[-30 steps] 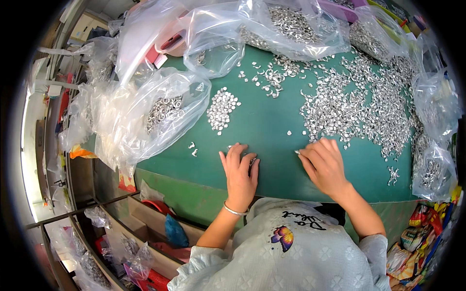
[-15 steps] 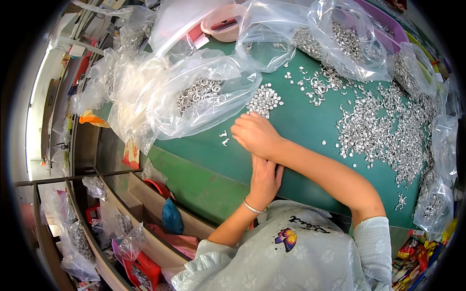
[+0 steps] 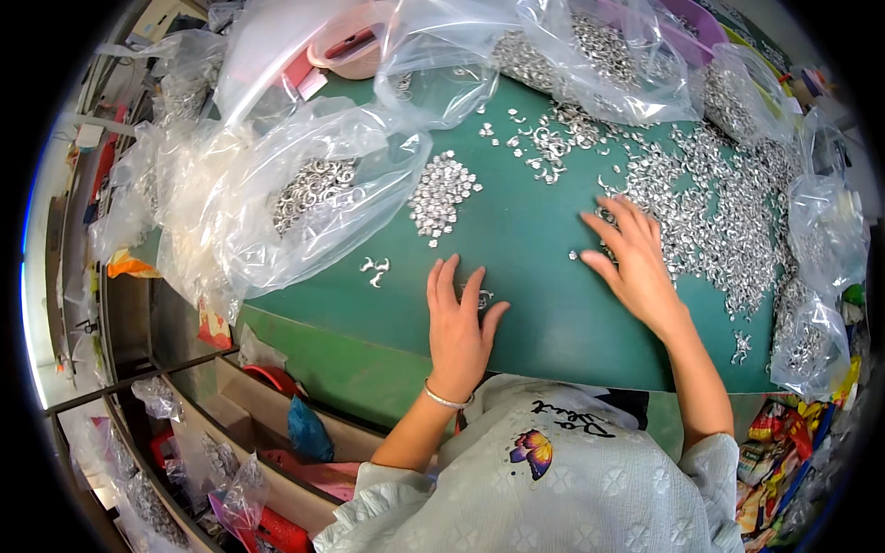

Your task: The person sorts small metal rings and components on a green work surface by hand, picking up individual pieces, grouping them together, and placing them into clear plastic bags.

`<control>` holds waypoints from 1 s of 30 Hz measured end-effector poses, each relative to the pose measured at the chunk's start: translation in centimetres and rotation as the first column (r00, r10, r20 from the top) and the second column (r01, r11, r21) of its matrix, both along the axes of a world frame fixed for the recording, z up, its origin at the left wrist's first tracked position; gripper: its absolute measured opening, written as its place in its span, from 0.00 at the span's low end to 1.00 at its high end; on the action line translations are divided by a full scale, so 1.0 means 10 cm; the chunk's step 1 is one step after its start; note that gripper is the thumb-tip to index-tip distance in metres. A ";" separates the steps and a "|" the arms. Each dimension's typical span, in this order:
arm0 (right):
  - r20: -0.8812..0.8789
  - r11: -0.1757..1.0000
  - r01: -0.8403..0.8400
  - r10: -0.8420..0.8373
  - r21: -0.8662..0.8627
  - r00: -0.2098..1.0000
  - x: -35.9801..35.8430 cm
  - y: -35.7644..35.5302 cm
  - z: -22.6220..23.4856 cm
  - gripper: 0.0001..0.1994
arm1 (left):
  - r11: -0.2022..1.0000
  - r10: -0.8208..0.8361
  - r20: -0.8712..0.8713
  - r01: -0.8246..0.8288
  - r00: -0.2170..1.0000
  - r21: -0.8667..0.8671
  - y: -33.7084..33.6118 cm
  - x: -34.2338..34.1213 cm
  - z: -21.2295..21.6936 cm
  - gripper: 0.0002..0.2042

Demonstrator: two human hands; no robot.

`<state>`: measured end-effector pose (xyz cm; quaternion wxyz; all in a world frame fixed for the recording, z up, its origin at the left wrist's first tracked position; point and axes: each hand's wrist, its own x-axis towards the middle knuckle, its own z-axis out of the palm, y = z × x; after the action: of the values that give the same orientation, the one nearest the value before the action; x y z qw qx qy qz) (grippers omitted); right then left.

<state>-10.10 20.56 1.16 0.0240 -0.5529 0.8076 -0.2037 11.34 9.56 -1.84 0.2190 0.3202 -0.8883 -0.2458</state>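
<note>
My left hand (image 3: 461, 323) rests on the green tabletop with its fingers spread. A small silver metal piece (image 3: 484, 298) lies between its index finger and thumb, partly hidden. My right hand (image 3: 634, 263) reaches over the left edge of a wide heap of small silver metal pieces (image 3: 728, 212), fingers apart; whether its fingertips touch any piece is hard to see. Left of centre lies a tight cluster of small flower-shaped silver pieces (image 3: 442, 189). A few curved silver pieces (image 3: 375, 269) sit apart, up and left of my left hand. One single piece (image 3: 572, 255) lies just left of my right thumb.
A clear plastic bag (image 3: 318, 207) of silver rings lies open at the left. More filled bags (image 3: 604, 55) line the back and right edges. A pink basket (image 3: 355, 55) and a purple bin (image 3: 705, 32) stand behind. Below left is a compartmented drawer (image 3: 249, 415).
My hands were together near the flower-shaped cluster; now they are apart. The right hand has moved right to the big heap and spread its fingers. Another curved piece lies with the few at left.
</note>
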 end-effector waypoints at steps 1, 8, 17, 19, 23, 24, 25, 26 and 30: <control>-0.024 0.999 -0.020 0.021 0.043 1.000 0.06 0.11 -0.02 0.20 | 0.999 -0.005 -0.049 0.006 0.999 0.038 0.01 0.00 -0.02 0.19; 0.083 0.991 -0.117 0.111 0.066 0.990 0.18 0.80 -0.11 0.21 | 1.000 -0.020 -0.098 0.022 0.995 0.018 -0.01 0.02 -0.03 0.14; 0.031 0.991 0.112 -0.110 -0.078 0.993 0.18 0.86 -0.11 0.17 | 0.942 -0.331 0.009 0.331 0.944 -0.062 0.08 -0.65 0.17 0.20; 0.059 0.955 0.235 -0.228 -0.182 0.972 0.10 0.88 -0.13 0.13 | 0.933 -0.350 -0.027 0.346 0.936 -0.102 -0.03 -0.87 0.08 0.18; 0.118 0.960 0.167 -0.143 -0.225 0.983 0.07 0.58 -0.06 0.15 | 0.912 -0.399 0.040 0.401 0.916 -0.080 -0.10 -1.16 0.03 0.10; 0.165 0.961 0.185 -0.152 -0.205 0.974 0.08 0.51 -0.07 0.15 | 0.920 -0.385 0.037 0.386 0.922 -0.070 -0.10 -1.16 0.01 0.08; 0.099 0.959 0.169 -0.150 -0.226 0.984 0.05 0.51 -0.09 0.14 | 0.927 -0.368 0.034 0.370 0.929 -0.061 -0.11 -1.14 -0.03 0.07; 0.030 0.959 0.151 -0.148 -0.241 0.988 0.02 0.51 -0.11 0.13 | 0.935 -0.351 0.028 0.352 0.936 -0.048 -0.13 -1.14 -0.05 0.05; 0.025 0.962 0.243 -0.242 -0.126 0.970 0.05 0.61 -0.07 0.10 | 0.939 -0.344 -0.083 0.345 0.935 0.000 -0.09 -0.88 0.03 0.04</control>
<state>-9.56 26.64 0.45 -0.0329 -0.4493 0.8543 -0.2593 2.59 8.68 -1.58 0.2065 0.1508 -0.9191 -0.2996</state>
